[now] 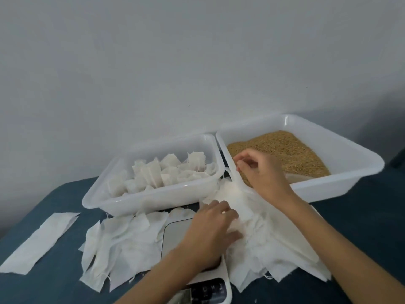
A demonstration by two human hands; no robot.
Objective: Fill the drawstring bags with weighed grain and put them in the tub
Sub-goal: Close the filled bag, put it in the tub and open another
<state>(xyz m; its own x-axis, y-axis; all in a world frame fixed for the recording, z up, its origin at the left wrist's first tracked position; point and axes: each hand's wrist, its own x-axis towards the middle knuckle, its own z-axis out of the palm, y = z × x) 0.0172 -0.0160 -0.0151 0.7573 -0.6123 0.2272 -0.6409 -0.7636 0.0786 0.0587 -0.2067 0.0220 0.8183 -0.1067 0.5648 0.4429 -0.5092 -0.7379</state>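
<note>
Left hand: palm down, fingers curled onto a flat white fabric drawstring bag at the top of a loose heap of empty white bags; whether it pinches the bag or only presses it cannot be told. Right hand: just beyond the left hand, over the near left corner of a large white plastic tray, fingers bent, thumb and fingertips drawn together as if pinching something too small to make out. Golden-brown grain: lies in that tray, under and behind the right hand. White rectangular plastic tub: left of both hands, holding filled white bags. Grey-topped white digital scale: beneath the left wrist, partly covered. Second heap of empty bags: left of the scale. Long white fabric strip: far left on the dark blue table surface.
</note>
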